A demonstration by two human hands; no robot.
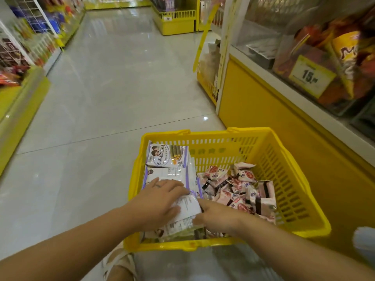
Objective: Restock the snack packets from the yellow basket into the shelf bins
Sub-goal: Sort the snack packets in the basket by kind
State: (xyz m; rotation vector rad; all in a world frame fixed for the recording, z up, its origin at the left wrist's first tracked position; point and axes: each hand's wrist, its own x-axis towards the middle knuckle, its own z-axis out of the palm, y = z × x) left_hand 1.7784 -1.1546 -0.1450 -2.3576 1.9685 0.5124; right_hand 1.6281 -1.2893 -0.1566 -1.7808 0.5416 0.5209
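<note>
Landmark: the yellow basket, slotted plastic, stands on the tiled floor.
Left half of basket: flat white-and-purple snack packets in a stack. The top one carries Chinese characters, two cartoon faces and a picture of green rolls.
Right half of basket: a loose heap of small pink-and-white packets. Their red print is too small to read.
Left hand: lies on the stack at the basket's near left, fingers straight and spread, thumb against the raised packet.
Right hand: at the basket's near middle, it pinches the raised packet's right edge between forefinger and thumb. The packet's back panel of fine print faces up.
Right of basket: a yellow shelf base, close to the basket's right wall.
Above it: clear shelf bins, and a yellow price tag reading "15".
Beyond and left of basket: open aisle floor between shelving.
Near rim: a sandalled foot just below it.
</note>
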